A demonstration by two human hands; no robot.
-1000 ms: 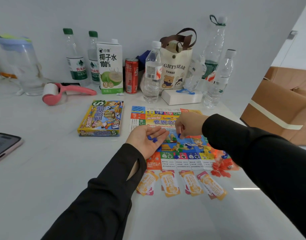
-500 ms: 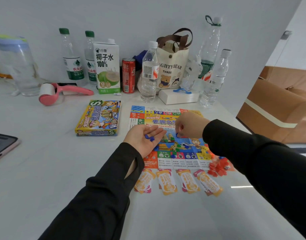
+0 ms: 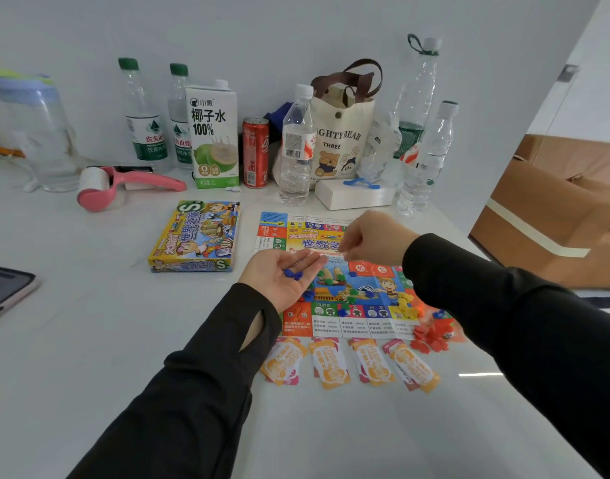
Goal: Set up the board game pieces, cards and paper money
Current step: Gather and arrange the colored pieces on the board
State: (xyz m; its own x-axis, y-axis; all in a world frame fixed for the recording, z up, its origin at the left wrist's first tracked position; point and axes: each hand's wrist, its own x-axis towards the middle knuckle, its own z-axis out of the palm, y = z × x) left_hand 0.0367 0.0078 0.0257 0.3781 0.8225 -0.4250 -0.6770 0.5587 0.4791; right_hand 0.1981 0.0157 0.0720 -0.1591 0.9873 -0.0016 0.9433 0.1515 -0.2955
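While the left hand (image 3: 279, 278) lies palm-up and spread over the near-left part of the paper game board (image 3: 376, 321), a few small blue pieces (image 3: 293, 274) rest loose in its hollow. The right hand (image 3: 369, 242) hovers just beyond its fingertips with fingers curled down. They are blurred, so I cannot tell whether they pinch a piece. The step looks like sorting the blue tokens into the palm. More blue and green pieces (image 3: 331, 280) are scattered on the board's middle, yellow ones (image 3: 405, 304) lie near its right edge and a red heap (image 3: 431, 335) sits at the corner. Four stacks of orange-backed cards (image 3: 331, 366) line the near edge. To do it well, hold the palm level and slightly cupped, and lift one token at a time with thumb and forefinger — these bits are light and would scatter easily — without dragging the thin sheet.
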